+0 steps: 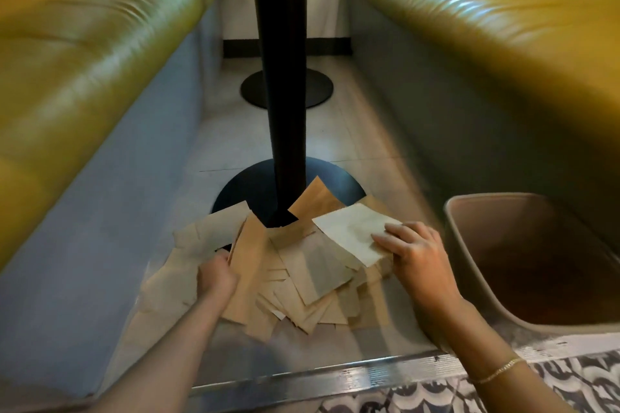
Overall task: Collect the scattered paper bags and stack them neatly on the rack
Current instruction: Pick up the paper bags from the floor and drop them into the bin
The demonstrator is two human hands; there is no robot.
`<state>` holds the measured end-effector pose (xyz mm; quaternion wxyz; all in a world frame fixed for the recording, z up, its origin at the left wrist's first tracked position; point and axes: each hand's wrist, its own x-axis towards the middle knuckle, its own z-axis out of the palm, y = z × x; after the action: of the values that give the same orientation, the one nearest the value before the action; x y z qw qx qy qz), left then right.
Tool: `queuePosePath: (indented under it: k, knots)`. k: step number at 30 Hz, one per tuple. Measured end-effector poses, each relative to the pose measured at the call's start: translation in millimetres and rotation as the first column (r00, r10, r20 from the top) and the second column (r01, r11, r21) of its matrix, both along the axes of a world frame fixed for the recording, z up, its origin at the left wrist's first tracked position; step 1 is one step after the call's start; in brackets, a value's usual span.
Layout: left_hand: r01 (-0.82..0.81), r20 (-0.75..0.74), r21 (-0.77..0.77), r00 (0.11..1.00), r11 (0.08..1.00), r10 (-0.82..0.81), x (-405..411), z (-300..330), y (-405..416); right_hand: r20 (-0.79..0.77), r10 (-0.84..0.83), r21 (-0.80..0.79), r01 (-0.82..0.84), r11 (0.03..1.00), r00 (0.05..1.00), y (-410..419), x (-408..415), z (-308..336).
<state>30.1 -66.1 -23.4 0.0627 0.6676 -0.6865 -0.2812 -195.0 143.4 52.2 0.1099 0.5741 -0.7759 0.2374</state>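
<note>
Several flat brown paper bags point(302, 282) lie in a loose pile on the floor, against the round black base of a table post. My left hand point(216, 275) grips the edge of one brown bag point(246, 265) at the pile's left and tilts it up. My right hand point(414, 255) pinches a paler bag point(352, 231) at the pile's right, thumb on top, holding it slightly above the others. No rack is in view.
A black table post point(285, 94) rises straight ahead from its base point(241, 191); a second base point(287, 89) lies farther back. Yellow bench seats point(84, 54) point(486, 43) flank the narrow floor. A tan bin point(536, 265) stands at the right. A metal floor strip point(335, 375) runs near me.
</note>
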Motion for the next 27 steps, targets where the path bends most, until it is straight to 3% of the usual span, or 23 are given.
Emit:
queuePosePath:
  k: [2, 6, 10, 14, 16, 18, 20, 22, 24, 27]
  knots:
    - [0.115, -0.115, -0.159, 0.984, 0.981, -0.134, -21, 37, 4, 0.035, -0.045, -0.085, 0.048, 0.995, 0.998, 13, -9, 22]
    - [0.225, -0.29, -0.496, 0.867, 0.839, -0.404, -75, 118, 28, -0.017, -0.288, -0.174, 0.281, 0.944, 0.957, 50, -26, 81]
    - [0.229, -0.352, -0.676, 0.734, 0.7, -0.581, -128, 174, 57, 0.055, -0.543, -0.107, 0.545, 0.831, 0.838, 95, -50, 130]
    - [0.299, -0.363, -0.701, 0.632, 0.648, -0.684, -164, 197, 83, 0.096, -0.723, 0.176, 0.703, 0.689, 0.685, 120, -74, 133]
    - [0.344, -0.351, -0.684, 0.618, 0.643, -0.704, -173, 197, 92, 0.06, -0.724, 0.325, 0.673, 0.665, 0.687, 121, -78, 122]
    - [0.401, -0.343, -0.654, 0.599, 0.642, -0.724, -180, 196, 101, 0.116, -0.667, 0.387, 0.585, 0.712, 0.736, 118, -79, 113]
    - [0.458, -0.349, -0.616, 0.571, 0.641, -0.743, -186, 196, 109, 0.211, -0.594, 0.293, 0.53, 0.796, 0.776, 109, -79, 118]
    - [0.494, -0.357, -0.583, 0.557, 0.645, -0.75, -192, 200, 114, 0.288, -0.511, 0.095, 0.507, 0.857, 0.81, 97, -79, 134]
    - [0.523, -0.365, -0.551, 0.55, 0.65, -0.751, -197, 204, 118, 0.334, -0.436, -0.071, 0.483, 0.873, 0.836, 87, -80, 149]
    - [0.569, -0.364, -0.511, 0.536, 0.644, -0.762, -202, 208, 121, 0.32, -0.446, -0.135, 0.506, 0.852, 0.836, 80, -88, 163]
